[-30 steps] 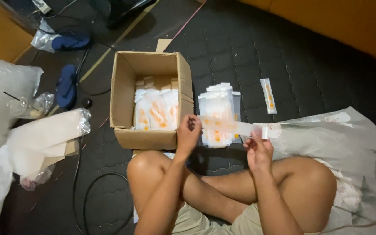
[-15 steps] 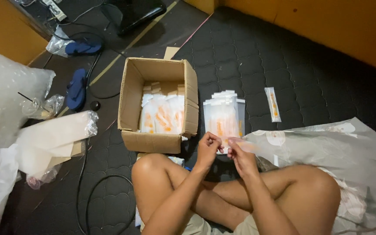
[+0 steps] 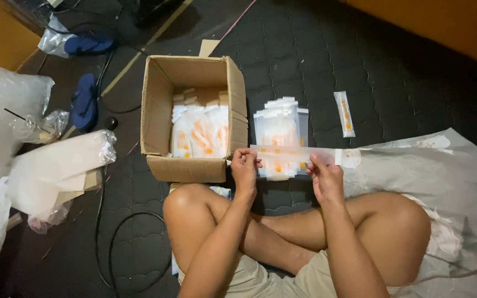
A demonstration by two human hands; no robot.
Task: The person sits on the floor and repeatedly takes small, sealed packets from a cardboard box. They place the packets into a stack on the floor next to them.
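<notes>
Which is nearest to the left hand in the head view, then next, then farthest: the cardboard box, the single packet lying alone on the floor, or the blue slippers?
From the left hand:
1. Cardboard box, right beside it, just to its left.
2. Single packet, past the right hand, up on the dark floor.
3. Blue slippers, beyond the box, far left.

Cardboard box (image 3: 194,118) blocks left; floor (image 3: 404,105) right seems free.

Packet stack (image 3: 280,129) right of box (image 3: 155,105), pouches (image 3: 200,132) inside.
</notes>
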